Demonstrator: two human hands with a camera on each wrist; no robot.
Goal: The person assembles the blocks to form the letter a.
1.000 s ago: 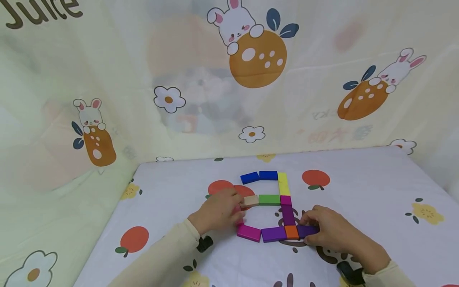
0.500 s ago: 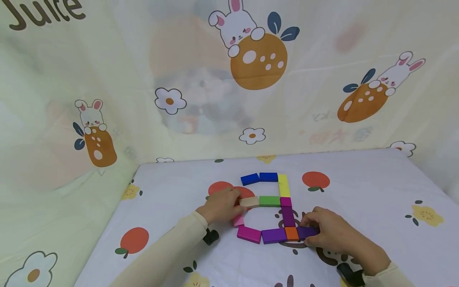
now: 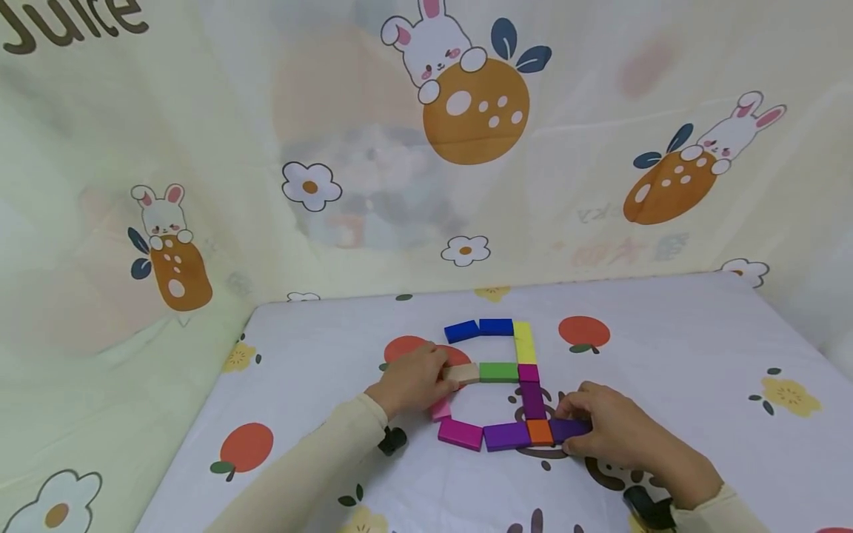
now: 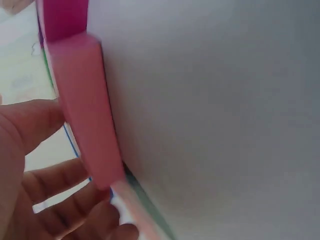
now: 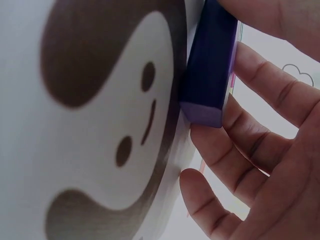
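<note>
Colored wooden blocks lie end to end on the cloth in the head view, forming a closed loop with an open-sided part above it. My left hand point(image 3: 412, 379) pinches a pink block point(image 4: 90, 110) at the loop's left side. That block meets a magenta block point(image 3: 460, 434) at its near end; its far end is under my fingers, by a beige block point(image 3: 465, 374). At the lower right, my right hand point(image 3: 616, 428) holds a dark purple block point(image 5: 210, 65) between thumb and fingers. The purple block touches an orange block point(image 3: 540, 431), left of which lies a violet block point(image 3: 506, 437).
A green block point(image 3: 498, 372) continues the middle row. Magenta and plum blocks point(image 3: 532, 400) form the right side, below a yellow block point(image 3: 524, 342). Two blue blocks point(image 3: 496, 327) make the top row. A printed cloth point(image 3: 680, 348) covers the table, with a patterned curtain point(image 3: 586, 133) behind.
My left hand has shifted slightly up and right along the pink block, so more of it shows. My right hand keeps its place at the dark purple block.
</note>
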